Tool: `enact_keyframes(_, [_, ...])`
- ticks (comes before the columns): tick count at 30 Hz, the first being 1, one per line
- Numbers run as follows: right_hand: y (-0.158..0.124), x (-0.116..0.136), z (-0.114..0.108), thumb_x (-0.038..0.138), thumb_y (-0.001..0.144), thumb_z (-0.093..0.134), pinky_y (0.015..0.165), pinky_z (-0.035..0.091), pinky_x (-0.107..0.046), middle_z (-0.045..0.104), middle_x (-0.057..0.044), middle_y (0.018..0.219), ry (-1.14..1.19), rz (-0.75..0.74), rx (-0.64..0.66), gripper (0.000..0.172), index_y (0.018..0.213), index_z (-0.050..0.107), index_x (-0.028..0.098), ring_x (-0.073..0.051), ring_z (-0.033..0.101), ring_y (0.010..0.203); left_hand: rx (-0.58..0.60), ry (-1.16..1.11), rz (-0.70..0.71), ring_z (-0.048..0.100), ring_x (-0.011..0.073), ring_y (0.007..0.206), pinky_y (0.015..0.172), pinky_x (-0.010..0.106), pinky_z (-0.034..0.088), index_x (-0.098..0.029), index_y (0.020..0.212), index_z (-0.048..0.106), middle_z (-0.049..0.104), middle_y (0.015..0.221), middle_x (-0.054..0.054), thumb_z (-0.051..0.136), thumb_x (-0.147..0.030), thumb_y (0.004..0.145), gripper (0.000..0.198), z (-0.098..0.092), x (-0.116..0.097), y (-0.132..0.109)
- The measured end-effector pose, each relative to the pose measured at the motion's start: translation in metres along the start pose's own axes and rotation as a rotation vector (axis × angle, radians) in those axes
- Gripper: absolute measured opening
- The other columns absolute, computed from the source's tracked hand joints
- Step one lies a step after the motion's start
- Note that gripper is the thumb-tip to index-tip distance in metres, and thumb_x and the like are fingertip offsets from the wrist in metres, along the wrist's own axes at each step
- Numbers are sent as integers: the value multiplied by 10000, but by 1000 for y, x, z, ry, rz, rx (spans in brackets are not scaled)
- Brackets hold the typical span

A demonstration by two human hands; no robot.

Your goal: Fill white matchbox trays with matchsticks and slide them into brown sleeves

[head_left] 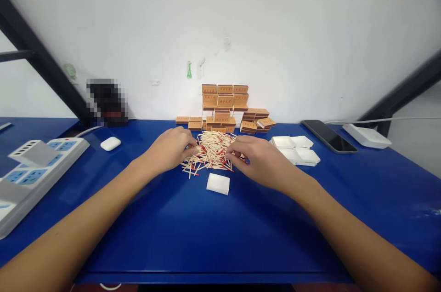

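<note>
A loose pile of red-tipped matches (211, 148) lies on the blue table (206, 232). My left hand (170, 148) rests at the pile's left edge, fingers curled and pinching at the matches. My right hand (259, 159) is at the pile's right edge, fingers bent and pinched on a few matches. A white matchbox tray (218, 183) lies just in front of the pile, between my hands. Behind the pile stands a stack of orange matchboxes (225, 107) against the wall.
Several white trays (296, 148) sit to the right of the pile. A dark phone (328, 135) and a white box (366, 135) lie at the far right. A white power strip (32, 172) and a white earbud case (110, 143) are at the left.
</note>
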State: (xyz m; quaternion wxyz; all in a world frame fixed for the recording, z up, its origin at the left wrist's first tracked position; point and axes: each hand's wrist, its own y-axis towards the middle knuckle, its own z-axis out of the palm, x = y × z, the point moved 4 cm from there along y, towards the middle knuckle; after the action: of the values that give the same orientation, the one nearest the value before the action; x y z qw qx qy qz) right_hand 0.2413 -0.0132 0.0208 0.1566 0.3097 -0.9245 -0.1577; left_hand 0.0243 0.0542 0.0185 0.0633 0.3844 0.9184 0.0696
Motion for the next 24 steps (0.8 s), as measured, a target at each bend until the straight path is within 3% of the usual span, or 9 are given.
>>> enact_keyframes(17, [1,2,0,185,1013,554,676,407,-308,678,-57,858,13,12,15,180,910,700,176,-173,597,768,-16,42,29,686,263,930,787,382,500,-204,982,811,764,951,95,588,-335,1023,261,4,-2,-3])
enact_keyframes(24, [2,2,-1,179,1006,544,679,409,-309,673,-52,843,20,21,22,183,886,682,185,-173,589,762,-73,90,60,672,243,894,775,359,484,-181,977,791,739,893,92,565,-357,1051,296,4,-3,-4])
